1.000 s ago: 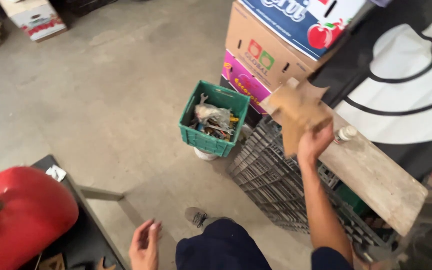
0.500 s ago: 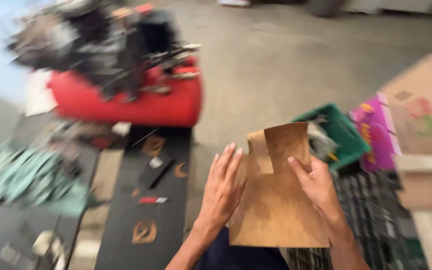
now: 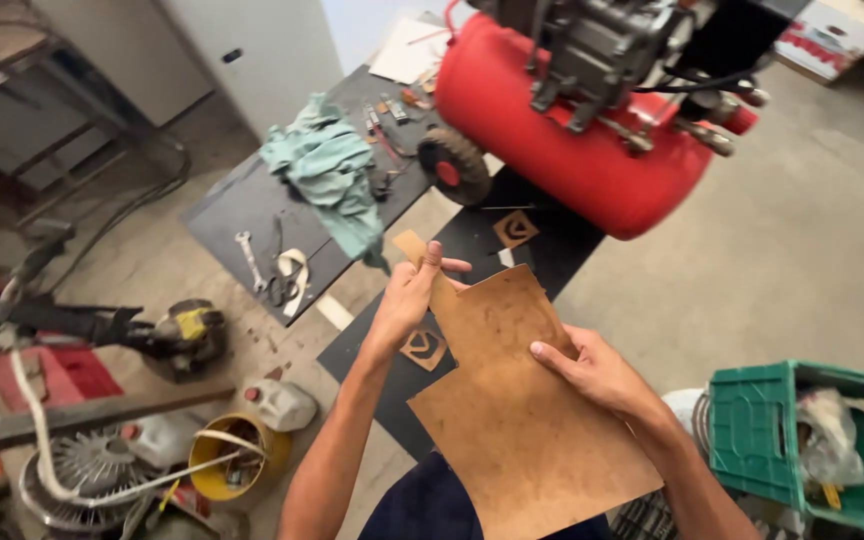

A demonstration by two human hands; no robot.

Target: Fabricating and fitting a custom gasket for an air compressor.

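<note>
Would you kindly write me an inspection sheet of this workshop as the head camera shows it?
Surface: dark panels lie on the concrete floor.
Job's things: brown sheet, notched at top.
Clutter: teal rag, wrench, yellow tub, green crate.
Hands: left hand pinches the sheet's top tab; right hand grips its right edge.
Cables: white hose at left.
Surroundings: red compressor.

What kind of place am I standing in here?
Probably a repair workshop or garage: a red air compressor sits on the concrete floor, and a wrench lies on a dark board.
</note>
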